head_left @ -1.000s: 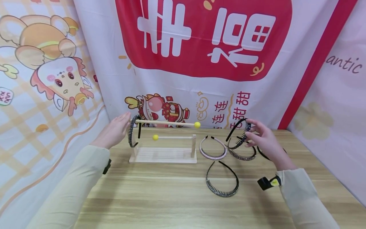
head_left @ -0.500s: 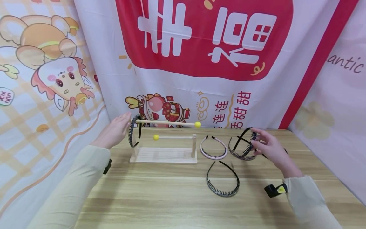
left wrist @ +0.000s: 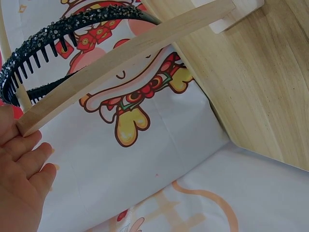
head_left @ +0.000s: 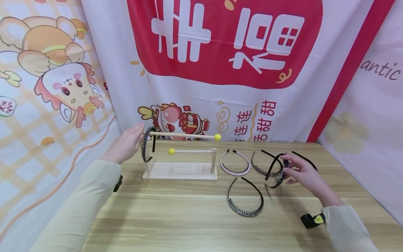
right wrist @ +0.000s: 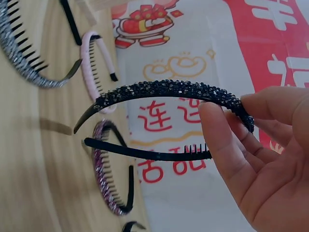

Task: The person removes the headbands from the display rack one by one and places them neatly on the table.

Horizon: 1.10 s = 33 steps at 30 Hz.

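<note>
My right hand (head_left: 305, 175) pinches a black headband (head_left: 279, 181) by its beaded side, between thumb and fingers. In the right wrist view this dark beaded headband (right wrist: 169, 88) hangs above the table, its teeth inward and one end pointing left. On the left, my left hand (head_left: 127, 145) rests with extended fingers at the top of the wooden stand's post (left wrist: 120, 53). Another dark beaded headband (head_left: 143, 147) hangs on the stand's upper bar, right beside those fingers. The stand (head_left: 182, 170) has two bars tipped with yellow balls.
A pink headband (head_left: 235, 173) lies right of the stand. Nearer the front is a silver glitter headband (head_left: 244, 213). Partly behind the held one lies a purplish glitter headband (right wrist: 102, 179). Another black headband (head_left: 306, 159) lies behind my right hand. Printed cloth (head_left: 195, 94) hangs behind the table.
My right hand has moved down and to the right, lowering the held headband toward the table. My left hand and the stand have stayed still.
</note>
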Available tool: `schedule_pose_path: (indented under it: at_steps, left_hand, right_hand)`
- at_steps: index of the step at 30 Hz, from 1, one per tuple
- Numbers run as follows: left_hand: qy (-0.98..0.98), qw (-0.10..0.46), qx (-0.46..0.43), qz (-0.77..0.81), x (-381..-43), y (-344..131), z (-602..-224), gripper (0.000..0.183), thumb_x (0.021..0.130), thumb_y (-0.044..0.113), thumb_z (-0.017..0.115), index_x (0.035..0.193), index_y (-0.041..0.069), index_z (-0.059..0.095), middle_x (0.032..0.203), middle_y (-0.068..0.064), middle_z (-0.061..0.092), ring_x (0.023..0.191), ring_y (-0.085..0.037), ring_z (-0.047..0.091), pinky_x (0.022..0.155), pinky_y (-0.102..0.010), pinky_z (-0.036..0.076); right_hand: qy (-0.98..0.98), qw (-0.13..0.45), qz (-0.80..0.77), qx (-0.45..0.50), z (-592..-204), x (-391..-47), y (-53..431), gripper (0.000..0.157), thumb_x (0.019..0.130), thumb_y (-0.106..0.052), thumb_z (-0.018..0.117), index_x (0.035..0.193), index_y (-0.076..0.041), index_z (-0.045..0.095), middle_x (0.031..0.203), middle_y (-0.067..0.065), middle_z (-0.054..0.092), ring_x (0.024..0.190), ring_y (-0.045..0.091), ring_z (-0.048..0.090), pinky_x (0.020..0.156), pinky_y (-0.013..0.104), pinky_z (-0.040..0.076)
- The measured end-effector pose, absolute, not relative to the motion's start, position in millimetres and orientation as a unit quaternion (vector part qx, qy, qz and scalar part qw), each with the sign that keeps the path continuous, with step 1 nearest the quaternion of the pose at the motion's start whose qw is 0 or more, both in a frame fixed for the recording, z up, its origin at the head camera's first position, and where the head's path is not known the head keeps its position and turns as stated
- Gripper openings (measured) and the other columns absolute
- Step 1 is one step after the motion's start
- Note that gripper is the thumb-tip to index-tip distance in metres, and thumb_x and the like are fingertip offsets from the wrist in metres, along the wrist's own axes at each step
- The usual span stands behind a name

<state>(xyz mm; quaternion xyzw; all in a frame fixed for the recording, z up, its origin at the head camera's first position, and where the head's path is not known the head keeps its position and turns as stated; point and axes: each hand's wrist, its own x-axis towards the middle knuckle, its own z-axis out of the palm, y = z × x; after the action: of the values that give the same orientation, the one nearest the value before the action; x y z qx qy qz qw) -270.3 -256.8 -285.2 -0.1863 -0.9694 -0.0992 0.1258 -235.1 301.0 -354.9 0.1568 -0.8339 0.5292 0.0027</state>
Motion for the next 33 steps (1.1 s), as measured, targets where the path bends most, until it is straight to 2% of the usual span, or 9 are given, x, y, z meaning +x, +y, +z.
schedule_pose_path:
  at_steps: [5,10,21,27,33]
  left_hand:
    - [-0.969,0.127,-0.187,-0.1,-270,-256,-285,0.046,0.1,0.011,0.032,0.138,-0.013,0.021,0.143,-0.03,0.021,0.132,-0.042,0.021,0.11,-0.047,0.009]
    - [-0.968,0.132,-0.188,-0.1,-270,-256,-285,0.046,0.1,0.011,0.031,0.138,-0.014,0.022,0.142,-0.03,0.022,0.132,-0.042,0.021,0.11,-0.047,0.01]
    - [-0.967,0.135,-0.189,-0.102,-269,-255,-284,0.046,0.1,0.01,0.032,0.138,-0.014,0.022,0.142,-0.03,0.022,0.132,-0.042,0.021,0.111,-0.047,0.01]
    - [-0.967,0.133,-0.19,-0.105,-270,-256,-285,0.046,0.1,0.011,0.032,0.138,-0.014,0.022,0.142,-0.03,0.022,0.131,-0.042,0.021,0.11,-0.047,0.01]
    - [-0.966,0.133,-0.191,-0.111,-271,-256,-286,0.046,0.1,0.011,0.032,0.138,-0.013,0.022,0.142,-0.03,0.022,0.131,-0.043,0.022,0.11,-0.047,0.01]
  right_hand:
    - [-0.841,0.007,0.519,0.154,-362,-232,312,0.043,0.09,-0.001,0.054,0.131,0.004,0.042,0.092,0.023,0.046,0.075,0.026,0.061,0.063,0.043,0.056]
    - [-0.857,-0.009,0.496,0.139,-359,-226,322,0.046,0.089,-0.001,0.055,0.132,0.006,0.04,0.085,0.02,0.051,0.071,0.028,0.061,0.062,0.038,0.057]
    - [-0.883,-0.11,0.446,0.096,-365,-216,342,0.05,0.087,-0.003,0.058,0.131,0.009,0.039,0.077,0.016,0.053,0.067,0.03,0.061,0.056,0.036,0.056]
    - [-0.882,-0.162,0.431,0.1,-375,-211,350,0.037,0.086,-0.006,0.059,0.116,0.01,0.048,0.074,0.012,0.056,0.061,0.023,0.059,0.051,0.037,0.055]
    - [-0.874,-0.217,0.423,0.096,-384,-206,354,0.021,0.087,-0.013,0.059,0.103,0.001,0.054,0.076,0.011,0.058,0.062,0.024,0.059,0.049,0.034,0.053]
